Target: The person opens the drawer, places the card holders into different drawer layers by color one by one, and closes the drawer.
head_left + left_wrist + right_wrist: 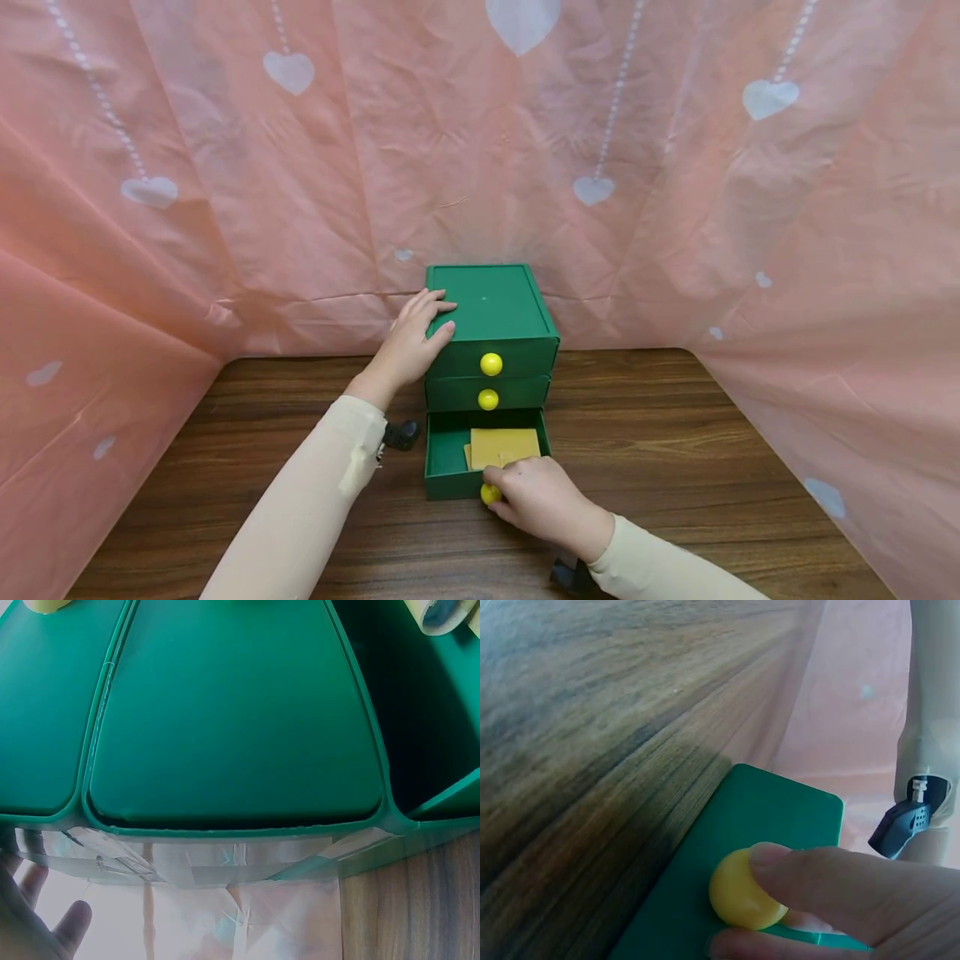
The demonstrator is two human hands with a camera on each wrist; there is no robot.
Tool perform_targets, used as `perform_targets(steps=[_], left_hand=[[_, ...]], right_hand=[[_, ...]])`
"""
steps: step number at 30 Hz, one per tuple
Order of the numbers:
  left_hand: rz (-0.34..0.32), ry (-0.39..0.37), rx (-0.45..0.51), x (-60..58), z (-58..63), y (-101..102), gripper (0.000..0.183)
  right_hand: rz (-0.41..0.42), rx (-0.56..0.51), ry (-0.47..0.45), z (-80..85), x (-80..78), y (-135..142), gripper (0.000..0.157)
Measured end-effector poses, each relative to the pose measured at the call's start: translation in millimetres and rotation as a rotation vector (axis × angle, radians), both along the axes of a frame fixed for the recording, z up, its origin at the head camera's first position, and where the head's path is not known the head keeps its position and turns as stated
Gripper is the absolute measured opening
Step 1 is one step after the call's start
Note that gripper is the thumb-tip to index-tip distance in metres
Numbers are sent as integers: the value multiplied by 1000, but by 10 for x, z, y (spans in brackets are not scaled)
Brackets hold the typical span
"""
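Observation:
A green three-drawer box (491, 302) with round yellow knobs stands on the table. Its bottom drawer (450, 486) is pulled out, and a folded yellow item (504, 446), perhaps cloth, lies inside. My right hand (543, 504) pinches the yellow knob (742, 892) of that drawer between thumb and fingers. On the upper left edge of the box rests my left hand (411, 337), its fingers loosely extended over the top. The left wrist view shows the fronts of the two closed drawers (232, 712) and part of the open one.
The brown wooden table (675, 450) extends to both sides of the box. Pink curtains (465, 150) with white hearts hang behind and at both sides. A small black device (402, 435) sits at the left wrist, another (572, 577) at the right.

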State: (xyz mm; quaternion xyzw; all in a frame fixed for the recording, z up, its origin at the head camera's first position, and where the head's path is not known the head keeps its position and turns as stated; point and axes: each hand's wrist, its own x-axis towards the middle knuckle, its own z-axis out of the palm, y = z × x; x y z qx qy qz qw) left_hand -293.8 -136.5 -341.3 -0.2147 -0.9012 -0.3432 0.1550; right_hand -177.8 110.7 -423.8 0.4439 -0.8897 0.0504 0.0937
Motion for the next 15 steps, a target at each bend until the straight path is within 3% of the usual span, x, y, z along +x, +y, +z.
perform_targets(steps=[15], left_hand=[[0,-6,-13,-7,-7,-8,47]], right_hand=[[-6,-53,26,-19,-33,7,22]])
